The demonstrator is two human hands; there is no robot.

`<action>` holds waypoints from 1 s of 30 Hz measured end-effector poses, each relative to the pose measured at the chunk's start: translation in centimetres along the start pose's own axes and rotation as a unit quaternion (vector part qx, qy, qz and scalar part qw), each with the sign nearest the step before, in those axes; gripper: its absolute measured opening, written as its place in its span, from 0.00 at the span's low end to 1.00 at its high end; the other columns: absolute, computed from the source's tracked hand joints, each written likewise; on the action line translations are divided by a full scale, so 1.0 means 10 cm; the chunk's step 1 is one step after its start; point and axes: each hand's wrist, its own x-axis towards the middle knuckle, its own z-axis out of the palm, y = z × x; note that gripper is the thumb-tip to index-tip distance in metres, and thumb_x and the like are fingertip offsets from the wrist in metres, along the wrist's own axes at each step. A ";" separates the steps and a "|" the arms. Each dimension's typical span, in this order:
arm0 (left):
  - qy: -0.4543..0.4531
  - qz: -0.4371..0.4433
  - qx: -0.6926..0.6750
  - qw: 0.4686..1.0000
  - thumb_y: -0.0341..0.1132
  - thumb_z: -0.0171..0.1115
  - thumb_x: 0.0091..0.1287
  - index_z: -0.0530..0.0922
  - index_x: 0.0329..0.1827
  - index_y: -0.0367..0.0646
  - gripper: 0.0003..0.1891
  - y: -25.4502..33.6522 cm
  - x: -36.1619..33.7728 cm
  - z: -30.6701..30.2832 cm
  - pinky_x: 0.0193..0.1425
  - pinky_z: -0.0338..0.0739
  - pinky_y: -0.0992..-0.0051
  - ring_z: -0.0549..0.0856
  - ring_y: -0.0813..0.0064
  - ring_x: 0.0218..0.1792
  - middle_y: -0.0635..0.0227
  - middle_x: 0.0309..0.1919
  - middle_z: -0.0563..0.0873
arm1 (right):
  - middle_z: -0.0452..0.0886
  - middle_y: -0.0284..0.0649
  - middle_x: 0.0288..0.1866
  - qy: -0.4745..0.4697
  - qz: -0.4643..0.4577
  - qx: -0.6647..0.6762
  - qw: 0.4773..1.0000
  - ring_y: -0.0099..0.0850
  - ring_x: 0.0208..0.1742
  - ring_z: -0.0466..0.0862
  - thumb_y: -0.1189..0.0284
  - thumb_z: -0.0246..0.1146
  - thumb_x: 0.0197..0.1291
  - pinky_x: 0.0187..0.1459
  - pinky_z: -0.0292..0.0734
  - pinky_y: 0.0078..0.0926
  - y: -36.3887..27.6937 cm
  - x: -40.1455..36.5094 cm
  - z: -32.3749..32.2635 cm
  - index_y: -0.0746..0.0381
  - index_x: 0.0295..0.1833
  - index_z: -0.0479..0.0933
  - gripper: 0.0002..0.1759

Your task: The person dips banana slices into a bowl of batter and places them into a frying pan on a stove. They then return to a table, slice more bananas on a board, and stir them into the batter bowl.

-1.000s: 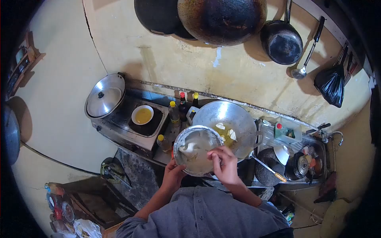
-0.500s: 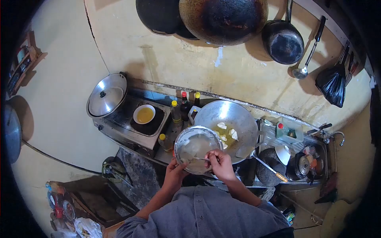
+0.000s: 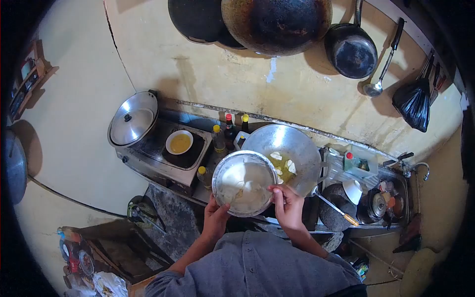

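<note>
A round metal bowl [image 3: 246, 198] with pale, cloudy contents is held in front of my chest. My left hand [image 3: 215, 216] grips its lower left rim, thumb on top and fingers underneath. At the right rim my right hand [image 3: 288, 204] is closed, with its thumb and fingers pinched; whether it holds the rim or a utensil is hard to make out. Behind the bowl, a large wok [image 3: 302, 143] contains yellow oil and several white pieces [image 3: 291, 167]. A spatula [image 3: 336, 208] with a wooden handle leans at the wok's right side.
On the stove [image 3: 170, 166] are a lidded pot [image 3: 129, 126] and a white bowl [image 3: 179, 142] of yellow liquid. Several bottles [image 3: 217, 138] stand left of the wok. The sink [image 3: 400, 210] holds dishes at the right. Pans [image 3: 351, 51] hang on the wall.
The metal bowl is raised slightly and tilted differently. My right hand has moved right, from over the bowl to its right rim. The white pieces remain in the wok.
</note>
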 end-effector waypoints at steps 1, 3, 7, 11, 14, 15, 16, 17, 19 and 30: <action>-0.011 0.007 -0.006 1.000 0.22 0.54 0.59 0.68 0.55 0.36 0.19 0.00 0.00 0.00 0.58 0.72 0.67 0.73 0.70 0.56 0.71 0.54 0.68 | 0.79 0.43 0.28 0.009 -0.023 -0.024 0.999 0.27 0.24 0.79 0.77 0.53 0.61 0.27 0.73 0.23 0.00 -0.02 0.02 0.68 0.37 0.78 0.08; -0.022 0.013 -0.013 1.000 0.22 0.54 0.59 0.68 0.56 0.36 0.19 -0.03 0.00 -0.01 0.59 0.71 0.67 0.72 0.70 0.57 0.72 0.55 0.66 | 0.78 0.43 0.28 0.001 -0.003 -0.019 1.000 0.27 0.24 0.79 0.77 0.53 0.61 0.27 0.72 0.23 -0.01 -0.04 0.06 0.68 0.36 0.78 0.08; -0.013 0.014 -0.013 1.000 0.21 0.54 0.59 0.68 0.56 0.37 0.20 -0.06 -0.01 0.02 0.59 0.71 0.68 0.72 0.70 0.57 0.72 0.55 0.67 | 0.78 0.43 0.26 -0.021 0.029 0.043 0.998 0.27 0.23 0.79 0.77 0.53 0.61 0.26 0.72 0.23 0.01 -0.05 0.13 0.68 0.36 0.78 0.08; 0.001 0.006 -0.019 1.000 0.22 0.54 0.59 0.67 0.57 0.37 0.21 -0.10 -0.02 -0.01 0.60 0.70 0.68 0.72 0.70 0.58 0.72 0.56 0.67 | 0.78 0.43 0.26 -0.027 0.028 0.111 0.993 0.28 0.22 0.78 0.78 0.53 0.61 0.25 0.72 0.23 -0.11 -0.06 0.11 0.68 0.36 0.77 0.08; 0.013 0.014 -0.015 1.000 0.21 0.54 0.60 0.66 0.58 0.38 0.21 -0.14 -0.03 -0.05 0.60 0.69 0.68 0.72 0.70 0.58 0.70 0.56 0.68 | 0.78 0.43 0.25 -0.003 0.003 0.014 1.000 0.29 0.21 0.78 0.78 0.53 0.60 0.25 0.71 0.23 -0.11 -0.01 0.01 0.68 0.34 0.77 0.08; 0.013 0.014 -0.015 1.000 0.21 0.54 0.60 0.66 0.58 0.38 0.21 -0.15 -0.04 -0.04 0.60 0.69 0.68 0.72 0.70 0.58 0.70 0.56 0.68 | 0.78 0.43 0.25 -0.003 0.003 0.014 1.000 0.29 0.21 0.78 0.78 0.53 0.60 0.25 0.71 0.23 -0.08 -0.01 0.00 0.68 0.34 0.77 0.08; 0.011 0.029 -0.014 0.999 0.21 0.54 0.60 0.66 0.58 0.38 0.21 -0.16 -0.04 -0.03 0.60 0.69 0.68 0.72 0.70 0.58 0.69 0.57 0.68 | 0.77 0.43 0.25 -0.012 0.005 -0.009 1.000 0.29 0.21 0.78 0.78 0.53 0.60 0.25 0.71 0.24 -0.04 -0.02 0.01 0.68 0.34 0.77 0.08; 0.009 0.044 -0.014 0.999 0.21 0.54 0.60 0.66 0.58 0.38 0.22 -0.17 -0.05 -0.01 0.61 0.69 0.68 0.72 0.70 0.57 0.69 0.57 0.68 | 0.77 0.43 0.25 -0.021 0.006 -0.033 0.999 0.29 0.21 0.78 0.78 0.53 0.60 0.25 0.71 0.24 -0.01 -0.03 0.01 0.68 0.34 0.77 0.08; 0.016 0.035 -0.020 0.999 0.22 0.54 0.60 0.66 0.58 0.38 0.21 -0.17 -0.05 0.03 0.61 0.68 0.68 0.72 0.70 0.57 0.69 0.56 0.68 | 0.77 0.43 0.24 -0.040 0.009 -0.016 0.999 0.29 0.21 0.78 0.78 0.53 0.60 0.24 0.71 0.23 0.05 -0.08 0.10 0.68 0.33 0.77 0.08; -0.014 0.047 0.001 0.999 0.22 0.53 0.60 0.62 0.61 0.40 0.25 -0.23 -0.05 0.02 0.59 0.70 0.69 0.73 0.71 0.56 0.67 0.55 0.71 | 0.77 0.44 0.28 -0.042 -0.002 0.060 0.997 0.30 0.26 0.80 0.80 0.54 0.59 0.28 0.75 0.24 -0.03 -0.14 0.21 0.67 0.37 0.77 0.06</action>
